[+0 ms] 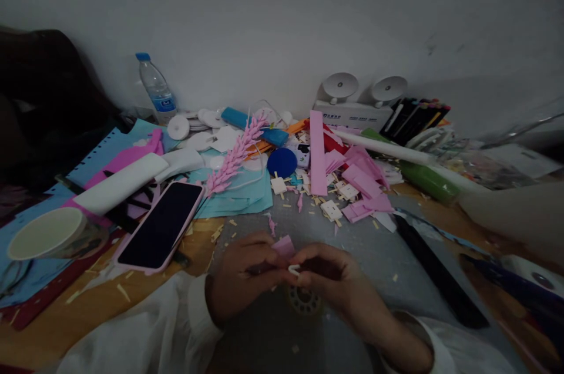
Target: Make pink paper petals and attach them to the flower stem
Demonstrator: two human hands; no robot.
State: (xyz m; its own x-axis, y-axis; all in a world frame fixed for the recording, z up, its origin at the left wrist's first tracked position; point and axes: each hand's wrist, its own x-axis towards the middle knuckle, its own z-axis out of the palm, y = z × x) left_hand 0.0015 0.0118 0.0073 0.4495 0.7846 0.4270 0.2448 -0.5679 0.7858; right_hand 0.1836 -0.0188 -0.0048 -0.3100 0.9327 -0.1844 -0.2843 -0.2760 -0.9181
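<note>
My left hand (247, 271) and my right hand (341, 280) meet at the fingertips above the grey mat (361, 250). A small white bent strip (294, 270) shows between the fingertips, pinched by my right thumb and index finger. A small pink piece (284, 246) rises from behind my left fingers, which are closed around it. Below the fingers lies a tape roll (305, 300), partly hidden. Just beyond my hands are a tiny pink twisted piece (272, 226) and a pink stalk of many small petals (238, 154).
A phone (161, 226) and a paper cup (48, 233) are at left, a water bottle (156, 86) behind. Pink strips (318, 154), white tags (331, 210) and scraps cover the far mat. A black cutter-like tool (440, 271) lies right, near a twin-headed lamp (352, 110).
</note>
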